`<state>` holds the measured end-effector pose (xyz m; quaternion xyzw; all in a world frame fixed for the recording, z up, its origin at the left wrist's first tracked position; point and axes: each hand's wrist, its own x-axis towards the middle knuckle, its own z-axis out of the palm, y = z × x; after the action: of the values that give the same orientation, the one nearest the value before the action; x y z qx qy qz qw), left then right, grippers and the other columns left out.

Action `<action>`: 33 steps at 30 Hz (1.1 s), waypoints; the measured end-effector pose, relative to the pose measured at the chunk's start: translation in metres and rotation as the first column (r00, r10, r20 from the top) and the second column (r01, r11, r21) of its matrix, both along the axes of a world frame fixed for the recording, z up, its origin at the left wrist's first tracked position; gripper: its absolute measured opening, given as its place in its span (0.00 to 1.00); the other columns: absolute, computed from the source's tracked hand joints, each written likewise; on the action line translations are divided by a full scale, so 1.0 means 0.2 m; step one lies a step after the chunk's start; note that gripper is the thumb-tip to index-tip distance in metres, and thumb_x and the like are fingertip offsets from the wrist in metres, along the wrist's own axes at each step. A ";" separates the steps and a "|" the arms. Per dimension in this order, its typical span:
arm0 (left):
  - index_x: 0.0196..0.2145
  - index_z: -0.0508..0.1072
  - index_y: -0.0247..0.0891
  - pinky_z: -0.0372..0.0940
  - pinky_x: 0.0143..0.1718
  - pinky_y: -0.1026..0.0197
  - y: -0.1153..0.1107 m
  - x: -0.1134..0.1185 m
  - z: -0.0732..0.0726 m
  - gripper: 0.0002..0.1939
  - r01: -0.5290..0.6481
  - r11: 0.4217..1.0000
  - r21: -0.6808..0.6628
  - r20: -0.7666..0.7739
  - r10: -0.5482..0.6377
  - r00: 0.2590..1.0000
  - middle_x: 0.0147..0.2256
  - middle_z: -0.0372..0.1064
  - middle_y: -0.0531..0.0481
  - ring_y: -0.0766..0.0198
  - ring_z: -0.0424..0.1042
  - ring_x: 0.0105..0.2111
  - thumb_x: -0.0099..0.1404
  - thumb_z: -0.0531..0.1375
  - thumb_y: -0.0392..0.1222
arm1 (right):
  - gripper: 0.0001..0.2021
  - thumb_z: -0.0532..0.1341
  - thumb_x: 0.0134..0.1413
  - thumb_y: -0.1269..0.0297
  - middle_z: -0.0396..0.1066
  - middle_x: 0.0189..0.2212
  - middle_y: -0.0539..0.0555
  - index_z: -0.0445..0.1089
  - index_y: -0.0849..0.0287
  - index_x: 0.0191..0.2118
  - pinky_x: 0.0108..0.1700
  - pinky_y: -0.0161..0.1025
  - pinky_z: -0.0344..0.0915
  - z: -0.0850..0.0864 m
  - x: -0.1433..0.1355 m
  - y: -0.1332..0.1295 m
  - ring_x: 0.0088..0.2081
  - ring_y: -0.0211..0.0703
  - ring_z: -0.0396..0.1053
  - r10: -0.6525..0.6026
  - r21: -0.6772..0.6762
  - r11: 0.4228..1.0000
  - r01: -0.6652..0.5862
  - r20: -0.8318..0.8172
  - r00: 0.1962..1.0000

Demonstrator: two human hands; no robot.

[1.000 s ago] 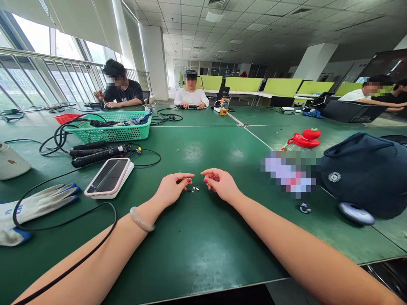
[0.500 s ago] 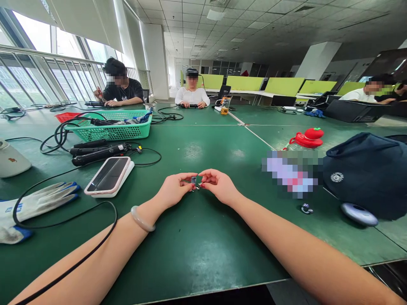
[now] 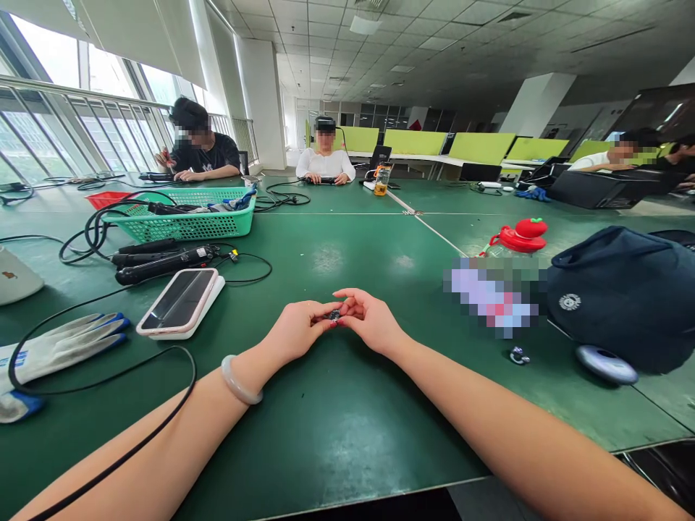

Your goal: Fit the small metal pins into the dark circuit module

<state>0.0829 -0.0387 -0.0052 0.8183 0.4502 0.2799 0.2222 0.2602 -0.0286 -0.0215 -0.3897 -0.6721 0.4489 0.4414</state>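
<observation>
Small dark part (image 3: 334,315): located between the hands, above the green table (image 3: 304,463); best supported by its edges, with light, even pressure.
Left hand (image 3: 293,331): narrow pinch, small dark part held between thumb and forefinger; best kept steady.
Right hand (image 3: 377,327): fingers curled closely at the part's right side; whether anything is gripped cannot be told.
Fingertips: part's outline and markings largely covered; contact points too small to be made out.
</observation>
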 end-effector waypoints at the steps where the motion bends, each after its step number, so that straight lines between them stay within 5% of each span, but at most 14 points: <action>1: 0.48 0.72 0.47 0.63 0.35 0.63 0.00 0.00 0.00 0.16 0.008 1.000 0.020 -0.016 -0.007 1.000 0.35 0.74 0.52 0.64 0.69 0.31 0.61 0.57 0.43 | 0.20 0.61 0.40 0.73 0.64 0.27 0.46 0.66 0.56 0.44 0.39 0.37 0.68 0.00 0.00 0.00 0.29 0.33 0.66 -0.006 0.010 1.000 0.006 0.007 1.000; 6: 0.49 0.71 0.47 0.62 0.35 0.63 -0.01 0.00 0.01 0.18 0.011 0.998 0.059 -0.027 -0.009 1.000 0.35 0.74 0.51 0.65 0.68 0.31 0.61 0.56 0.40 | 0.19 0.60 0.43 0.72 0.65 0.27 0.46 0.65 0.56 0.45 0.39 0.38 0.67 0.00 0.00 0.00 0.29 0.34 0.66 -0.022 0.051 0.998 0.021 0.011 1.000; 15: 0.50 0.68 0.39 0.62 0.30 0.65 -0.02 0.01 0.01 0.21 0.062 0.991 -0.114 0.173 -0.042 0.984 0.28 0.66 0.53 0.68 0.64 0.26 0.58 0.56 0.40 | 0.19 0.61 0.44 0.73 0.67 0.27 0.46 0.66 0.55 0.46 0.39 0.36 0.66 0.01 0.00 -0.02 0.30 0.34 0.66 -0.058 0.174 0.984 0.038 0.107 0.993; 19: 0.50 0.68 0.40 0.61 0.30 0.65 0.00 0.00 0.02 0.21 -0.004 0.994 -0.107 0.111 0.016 0.994 0.26 0.64 0.55 0.69 0.62 0.25 0.57 0.55 0.37 | 0.26 0.59 0.48 0.74 0.71 0.28 0.46 0.60 0.53 0.54 0.41 0.37 0.65 0.01 0.01 -0.01 0.30 0.33 0.67 -0.077 0.170 0.984 0.046 0.181 0.980; 21: 0.48 0.69 0.41 0.60 0.30 0.64 0.01 -0.01 0.02 0.19 -0.063 0.993 -0.103 0.076 0.071 0.995 0.25 0.63 0.55 0.68 0.62 0.24 0.57 0.54 0.37 | 0.26 0.58 0.49 0.75 0.72 0.30 0.47 0.60 0.53 0.55 0.42 0.38 0.64 0.01 0.02 0.00 0.31 0.34 0.67 -0.133 0.217 0.974 0.068 0.301 0.944; 25: 0.38 0.72 0.40 0.58 0.28 0.65 0.04 -0.02 0.01 0.12 -0.166 0.978 -0.128 0.046 0.173 0.984 0.23 0.61 0.56 0.67 0.61 0.24 0.55 0.54 0.37 | 0.10 0.61 0.50 0.70 0.71 0.31 0.51 0.73 0.56 0.40 0.44 0.39 0.62 0.00 0.02 0.01 0.37 0.39 0.65 -0.238 0.369 0.929 0.022 0.551 0.800; 33: 0.37 0.71 0.40 0.61 0.31 0.63 0.05 -0.03 -0.03 0.12 -0.183 0.971 -0.155 0.072 0.196 0.978 0.24 0.64 0.56 0.66 0.65 0.26 0.55 0.56 0.44 | 0.05 0.59 0.53 0.66 0.69 0.32 0.53 0.73 0.58 0.32 0.44 0.38 0.61 -0.01 -0.01 0.01 0.38 0.41 0.64 -0.291 0.447 0.891 -0.077 0.693 0.660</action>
<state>0.0777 -0.0285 -0.0108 0.7399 0.5358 0.3009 0.2737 0.2581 -0.0269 -0.0238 -0.4683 -0.8510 0.0591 0.2303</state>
